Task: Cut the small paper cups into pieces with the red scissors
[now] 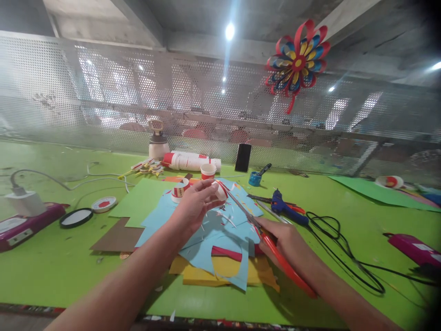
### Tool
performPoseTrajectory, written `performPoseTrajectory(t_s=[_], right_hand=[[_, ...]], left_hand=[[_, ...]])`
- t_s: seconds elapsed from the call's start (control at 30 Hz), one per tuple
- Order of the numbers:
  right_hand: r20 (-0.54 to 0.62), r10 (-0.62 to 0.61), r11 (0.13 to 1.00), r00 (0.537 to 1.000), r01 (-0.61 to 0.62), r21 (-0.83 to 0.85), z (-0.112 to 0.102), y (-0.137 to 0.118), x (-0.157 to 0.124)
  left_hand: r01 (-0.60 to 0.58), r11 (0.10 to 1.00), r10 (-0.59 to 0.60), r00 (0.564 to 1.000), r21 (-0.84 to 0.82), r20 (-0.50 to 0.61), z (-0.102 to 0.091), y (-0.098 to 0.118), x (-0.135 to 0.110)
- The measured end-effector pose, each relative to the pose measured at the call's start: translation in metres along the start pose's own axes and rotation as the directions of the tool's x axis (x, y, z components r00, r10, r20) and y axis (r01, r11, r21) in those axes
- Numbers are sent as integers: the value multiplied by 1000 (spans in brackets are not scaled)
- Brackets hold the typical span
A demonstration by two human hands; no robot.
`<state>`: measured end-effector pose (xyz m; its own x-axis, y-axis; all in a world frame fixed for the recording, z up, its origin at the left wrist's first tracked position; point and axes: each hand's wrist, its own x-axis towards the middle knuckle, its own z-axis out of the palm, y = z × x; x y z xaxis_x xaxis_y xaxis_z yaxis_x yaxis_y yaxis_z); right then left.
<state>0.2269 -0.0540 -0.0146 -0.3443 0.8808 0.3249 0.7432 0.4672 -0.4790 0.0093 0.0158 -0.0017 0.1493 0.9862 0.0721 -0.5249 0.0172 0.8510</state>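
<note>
Centre frame, over blue paper (203, 250): L hand (196, 202) pinches a small cup (219, 191) at its fingertips, so the cup sits just up-right of the hand. R hand (283, 240), lower right of it, is clenched round red-handled scissors (245, 213). Scissors' long axis runs diag.: tips point up-left and reach the cup, handles go lower right. Count: 1 scissors, 1 held cup, 1 upright cup (208, 171) behind, 1 glue gun (280, 203) at right.

Bare left hand (195, 204), bare right hand (282, 241), both forearms (138, 271) uncovered, long and slim
</note>
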Motion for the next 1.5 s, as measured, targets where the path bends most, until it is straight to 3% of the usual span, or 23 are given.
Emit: performPoseTrajectory(t_s=[0.73,1.1,1.5], right_hand=[[49,50,998,998,-52,35,-4,0,0],[27,-35,999,999,34,40,-2,9,1],[13,35,997,999,-35,74,-3,2,0]], left_hand=[[-46,999,46,999,19,3,-1,-2,1],[-59,997,58,998,49,20,-1,-3,1],[-106,991,107,994,77,-10,0,-6,1]])
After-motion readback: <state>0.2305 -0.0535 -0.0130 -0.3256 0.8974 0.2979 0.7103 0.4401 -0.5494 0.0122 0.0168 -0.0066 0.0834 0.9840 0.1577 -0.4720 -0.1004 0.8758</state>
